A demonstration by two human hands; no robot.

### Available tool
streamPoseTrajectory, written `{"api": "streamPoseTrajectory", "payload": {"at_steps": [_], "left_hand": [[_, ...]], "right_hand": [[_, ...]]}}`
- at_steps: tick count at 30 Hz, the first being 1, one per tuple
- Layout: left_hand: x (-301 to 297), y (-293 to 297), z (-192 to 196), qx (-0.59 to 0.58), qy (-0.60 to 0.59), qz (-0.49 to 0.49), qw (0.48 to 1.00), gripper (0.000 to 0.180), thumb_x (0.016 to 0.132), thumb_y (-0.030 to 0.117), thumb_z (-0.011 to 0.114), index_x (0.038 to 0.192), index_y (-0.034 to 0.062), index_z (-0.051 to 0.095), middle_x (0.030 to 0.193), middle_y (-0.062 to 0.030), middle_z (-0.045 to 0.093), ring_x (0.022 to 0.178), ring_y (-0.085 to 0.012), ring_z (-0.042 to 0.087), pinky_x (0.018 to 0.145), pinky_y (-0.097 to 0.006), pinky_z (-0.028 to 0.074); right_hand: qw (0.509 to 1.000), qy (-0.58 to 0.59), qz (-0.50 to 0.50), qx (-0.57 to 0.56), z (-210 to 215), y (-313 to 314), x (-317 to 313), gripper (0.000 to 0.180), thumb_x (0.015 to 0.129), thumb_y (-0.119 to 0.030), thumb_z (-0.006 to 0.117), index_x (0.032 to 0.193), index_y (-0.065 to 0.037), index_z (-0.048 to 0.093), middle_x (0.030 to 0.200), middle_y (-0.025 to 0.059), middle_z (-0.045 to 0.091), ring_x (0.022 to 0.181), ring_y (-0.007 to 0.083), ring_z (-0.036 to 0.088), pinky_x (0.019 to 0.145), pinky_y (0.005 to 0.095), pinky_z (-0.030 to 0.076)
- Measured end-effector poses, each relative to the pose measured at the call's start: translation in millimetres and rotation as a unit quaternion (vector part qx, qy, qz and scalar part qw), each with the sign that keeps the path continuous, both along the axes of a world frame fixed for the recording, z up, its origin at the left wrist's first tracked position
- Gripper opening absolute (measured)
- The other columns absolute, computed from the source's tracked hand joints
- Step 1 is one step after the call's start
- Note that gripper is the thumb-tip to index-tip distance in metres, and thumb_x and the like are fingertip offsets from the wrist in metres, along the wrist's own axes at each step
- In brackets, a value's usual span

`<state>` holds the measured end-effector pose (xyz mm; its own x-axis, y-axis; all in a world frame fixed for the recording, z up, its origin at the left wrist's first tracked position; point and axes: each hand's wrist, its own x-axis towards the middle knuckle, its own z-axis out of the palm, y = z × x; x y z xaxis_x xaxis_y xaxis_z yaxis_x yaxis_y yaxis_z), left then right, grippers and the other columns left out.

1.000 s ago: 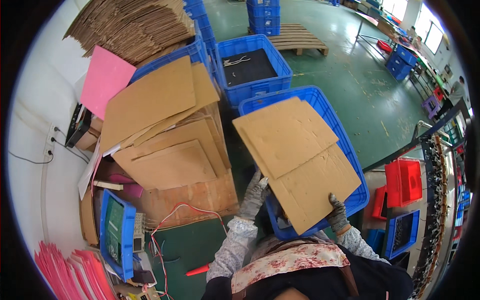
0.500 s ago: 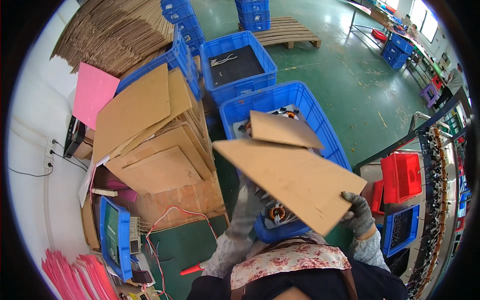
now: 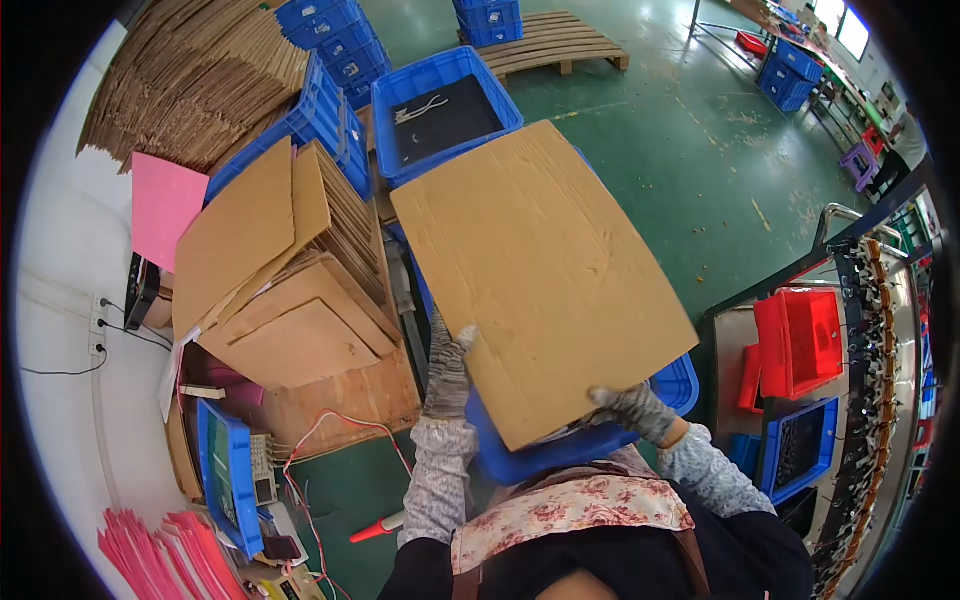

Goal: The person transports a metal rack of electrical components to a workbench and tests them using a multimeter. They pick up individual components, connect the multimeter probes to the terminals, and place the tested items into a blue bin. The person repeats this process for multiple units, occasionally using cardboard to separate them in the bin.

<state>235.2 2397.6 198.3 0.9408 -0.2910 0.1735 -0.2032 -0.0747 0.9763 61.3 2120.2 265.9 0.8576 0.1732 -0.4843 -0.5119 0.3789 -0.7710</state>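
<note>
Here, a cardboard sheet [image 3: 540,275] is held flat above a blue crate [image 3: 560,455], clamped at its near edge by the gloved left hand [image 3: 450,365] and right hand [image 3: 635,410].

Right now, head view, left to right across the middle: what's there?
pink sheet → stacked cardboard pile → left hand → big cardboard sheet → red bins

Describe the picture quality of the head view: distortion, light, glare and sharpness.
Head view: strong fisheye, with a black rim and the wooden pallet curving near the edge; even, soft light, pale glare on the green floor; the cardboard sheet and both gloved hands, left hand and right hand, look fairly sharp.
</note>
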Motion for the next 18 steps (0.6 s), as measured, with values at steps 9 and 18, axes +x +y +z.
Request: {"api": "streamPoseTrajectory", "payload": {"at_steps": [9, 18], "left_hand": [[-25.1, 67.4, 51.8, -0.085, 0.048, 0.141, 0.985, 0.070, 0.075, 0.003, 0.061, 0.135, 0.0060, 0.026, 0.124, -0.0096, 0.045, 0.104, -0.0209, 0.052, 0.083, -0.032, 0.048], [-121.8, 90.0, 95.0, -0.002, 0.148, 0.203, 0.968, 0.064, 0.073, 0.014, 0.067, 0.129, 0.0050, 0.037, 0.117, -0.0109, 0.052, 0.100, -0.0224, 0.055, 0.083, -0.034, 0.049]], "right_hand": [[0.976, 0.193, -0.081, 0.056, -189.9, -62.5, 111.2, 0.053, 0.076, -0.022, 0.066, 0.121, -0.002, 0.046, 0.109, 0.0141, 0.057, 0.096, 0.0295, 0.055, 0.084, 0.0378, 0.044], [0.864, 0.088, -0.130, -0.479, -249.4, -57.3, 183.6, 0.041, 0.063, -0.016, 0.075, 0.099, -0.003, 0.061, 0.087, 0.0099, 0.065, 0.075, 0.0220, 0.061, 0.067, 0.0361, 0.047]]}}
